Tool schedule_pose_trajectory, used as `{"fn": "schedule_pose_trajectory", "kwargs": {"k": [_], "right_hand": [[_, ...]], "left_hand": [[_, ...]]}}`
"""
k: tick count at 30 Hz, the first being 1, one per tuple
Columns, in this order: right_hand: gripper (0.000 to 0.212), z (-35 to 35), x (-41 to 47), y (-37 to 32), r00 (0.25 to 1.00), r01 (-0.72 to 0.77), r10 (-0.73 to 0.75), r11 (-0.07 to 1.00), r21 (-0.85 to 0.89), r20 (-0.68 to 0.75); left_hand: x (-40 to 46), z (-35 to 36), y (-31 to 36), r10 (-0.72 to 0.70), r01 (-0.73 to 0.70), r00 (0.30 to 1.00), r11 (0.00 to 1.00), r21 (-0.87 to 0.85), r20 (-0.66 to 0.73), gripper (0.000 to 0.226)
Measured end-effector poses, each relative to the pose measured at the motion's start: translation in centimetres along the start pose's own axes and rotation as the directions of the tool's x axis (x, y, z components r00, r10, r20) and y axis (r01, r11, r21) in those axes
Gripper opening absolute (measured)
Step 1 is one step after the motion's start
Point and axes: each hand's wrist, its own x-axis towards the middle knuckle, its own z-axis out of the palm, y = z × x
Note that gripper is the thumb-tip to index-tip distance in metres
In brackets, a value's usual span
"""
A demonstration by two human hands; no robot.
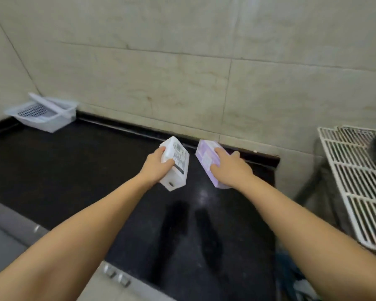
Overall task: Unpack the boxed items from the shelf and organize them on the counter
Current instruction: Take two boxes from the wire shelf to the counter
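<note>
Forearms reach over black counter (74, 166). Left hand (155, 168) grips white box (176, 164); right hand (230, 168) grips purple box (206, 157). Best set both flat, side by side, near back edge.

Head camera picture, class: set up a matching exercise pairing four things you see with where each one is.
Things:
1. white rectangular cardboard box
2. pale purple rectangular box
3. white perforated plastic basket
4. white wire grid rack

Places:
A. far left corner of the black counter, by the wall
B. gripped in the right hand
C. at the right edge, beyond the counter's end
D. gripped in the left hand

Pairs: 1-D, 2-B, 3-A, 4-C
</note>
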Motion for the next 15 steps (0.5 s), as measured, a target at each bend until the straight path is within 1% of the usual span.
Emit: {"fn": "schedule_pose_trajectory", "kwargs": {"k": [3, 5, 7, 9, 13, 15], "right_hand": [[0.053, 6.6, -0.3, -1.3, 0.99, -0.129, 0.13, 0.992, -0.014, 0.051], [0.054, 10.6, -1.2, -1.3, 0.983, -0.177, 0.178, 0.984, -0.021, 0.049], [0.059, 13.9, -2.3, -1.1, 0.979, -0.197, 0.2, 0.978, -0.074, 0.038], [0.064, 16.6, -3.3, -0.9, 0.979, -0.195, 0.2, 0.971, -0.142, 0.027], [0.071, 19.5, -4.4, -0.4, 0.982, -0.186, 0.188, 0.955, -0.229, -0.013], [0.07, 19.2, -4.2, -0.4, 0.98, -0.189, 0.197, 0.958, -0.216, 0.016]], "left_hand": [[0.6, -1.0, -4.8, -0.01, -0.014, 0.995, 0.97, 0.242, 0.098, 0.066], [0.6, -0.6, -7.5, -0.005, -0.067, 0.988, 0.888, 0.455, 0.155, 0.064], [0.1, -0.1, -9.9, 0.046, -0.161, 0.978, 0.781, 0.603, 0.202, 0.059], [-0.7, 0.2, -12.1, 0.093, -0.228, 0.968, 0.711, 0.665, 0.232, 0.059], [-1.7, 0.5, -14.3, 0.137, -0.261, 0.964, 0.661, 0.703, 0.228, 0.069], [-1.5, 0.3, -14.1, 0.14, -0.285, 0.956, 0.649, 0.705, 0.258, 0.07]]}}
